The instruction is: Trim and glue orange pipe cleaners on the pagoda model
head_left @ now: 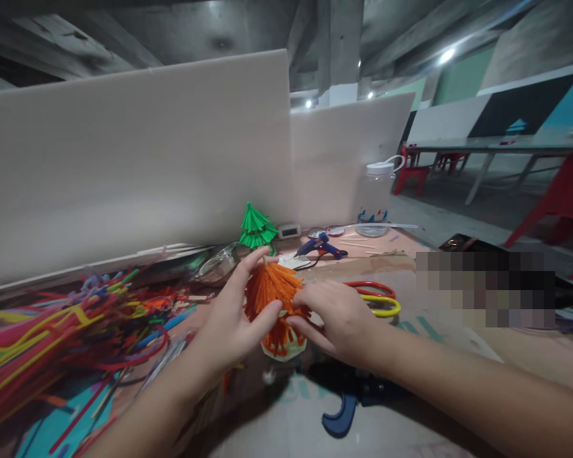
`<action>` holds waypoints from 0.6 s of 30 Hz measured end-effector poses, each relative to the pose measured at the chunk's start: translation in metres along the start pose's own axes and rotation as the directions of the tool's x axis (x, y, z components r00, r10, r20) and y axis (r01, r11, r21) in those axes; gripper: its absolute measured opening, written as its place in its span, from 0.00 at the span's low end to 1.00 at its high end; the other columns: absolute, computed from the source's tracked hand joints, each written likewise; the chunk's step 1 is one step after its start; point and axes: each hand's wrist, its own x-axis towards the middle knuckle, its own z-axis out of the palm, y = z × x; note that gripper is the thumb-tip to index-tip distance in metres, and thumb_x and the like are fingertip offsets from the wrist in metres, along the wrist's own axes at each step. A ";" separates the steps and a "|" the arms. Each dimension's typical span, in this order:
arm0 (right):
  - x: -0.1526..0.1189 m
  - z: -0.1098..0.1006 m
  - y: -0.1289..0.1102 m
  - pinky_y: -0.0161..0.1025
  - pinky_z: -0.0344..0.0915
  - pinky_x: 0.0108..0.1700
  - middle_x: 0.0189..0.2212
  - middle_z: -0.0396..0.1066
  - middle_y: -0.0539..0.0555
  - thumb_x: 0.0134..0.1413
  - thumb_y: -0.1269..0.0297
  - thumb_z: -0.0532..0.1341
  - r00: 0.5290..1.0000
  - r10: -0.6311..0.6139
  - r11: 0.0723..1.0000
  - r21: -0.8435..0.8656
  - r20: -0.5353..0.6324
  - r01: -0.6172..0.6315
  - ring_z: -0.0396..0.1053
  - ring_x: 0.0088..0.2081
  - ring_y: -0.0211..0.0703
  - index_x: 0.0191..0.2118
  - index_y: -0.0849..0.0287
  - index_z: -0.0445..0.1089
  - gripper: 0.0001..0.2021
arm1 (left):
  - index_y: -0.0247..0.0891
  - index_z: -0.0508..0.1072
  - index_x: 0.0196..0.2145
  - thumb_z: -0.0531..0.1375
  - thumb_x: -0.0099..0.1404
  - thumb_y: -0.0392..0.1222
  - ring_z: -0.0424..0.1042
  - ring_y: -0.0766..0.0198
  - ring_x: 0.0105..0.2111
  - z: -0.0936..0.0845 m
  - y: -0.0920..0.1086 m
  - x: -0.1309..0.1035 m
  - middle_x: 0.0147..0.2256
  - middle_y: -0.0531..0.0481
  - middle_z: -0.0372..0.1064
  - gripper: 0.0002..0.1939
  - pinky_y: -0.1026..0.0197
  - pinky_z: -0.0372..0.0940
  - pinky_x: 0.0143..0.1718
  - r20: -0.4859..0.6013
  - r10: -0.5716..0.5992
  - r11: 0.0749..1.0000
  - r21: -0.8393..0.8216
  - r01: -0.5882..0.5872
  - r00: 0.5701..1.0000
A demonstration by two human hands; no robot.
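An orange tree-shaped craft (274,286) made of fuzzy strips stands upright on a pale round base (286,351), between my two hands. My left hand (243,312) is round its left side, the thumb across the front and the fingers spread up toward the tip. On the right side, my right hand (337,315) has its thumb and fingers pinched together on the orange strips. The fingers' far sides are hidden behind the craft.
Colourful pipe cleaners (71,324) heap at the left. Behind are a green tree (256,229), a blue glue gun (322,245) and a clear bottle (376,197). Red and yellow scissor-like loops (386,307) lie right; a blue-handled tool (340,416) is in front.
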 end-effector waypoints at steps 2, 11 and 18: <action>-0.001 -0.001 0.000 0.39 0.55 0.34 0.29 0.71 0.52 0.67 0.59 0.57 1.000 0.015 1.000 0.014 0.004 -0.015 0.64 0.30 0.42 0.36 0.59 0.67 0.10 | 0.49 0.50 0.67 0.59 0.66 0.36 0.62 0.53 0.62 0.003 0.001 0.000 0.61 0.42 0.60 0.36 0.43 0.59 0.64 -0.006 0.018 1.000 0.019 -0.018 1.000; 0.002 0.000 0.004 0.40 0.56 0.38 0.28 0.71 0.52 0.68 0.64 0.55 0.998 -0.062 0.998 -0.021 0.017 0.062 0.64 0.31 0.42 0.34 0.60 0.68 0.10 | 0.47 0.50 0.67 0.60 0.66 0.38 0.62 0.51 0.61 0.008 0.003 -0.002 0.61 0.40 0.59 0.35 0.43 0.56 0.65 -0.068 0.007 0.998 0.063 -0.003 0.998; 0.019 -0.031 0.007 0.41 0.57 0.37 0.33 0.74 0.56 0.65 0.59 0.59 0.974 0.036 0.997 -0.073 0.223 -0.020 0.68 0.36 0.47 0.36 0.60 0.71 0.10 | 0.47 0.51 0.66 0.60 0.67 0.40 0.65 0.53 0.59 0.013 -0.002 0.002 0.59 0.42 0.62 0.33 0.46 0.58 0.63 -0.096 0.006 1.000 0.007 -0.005 0.995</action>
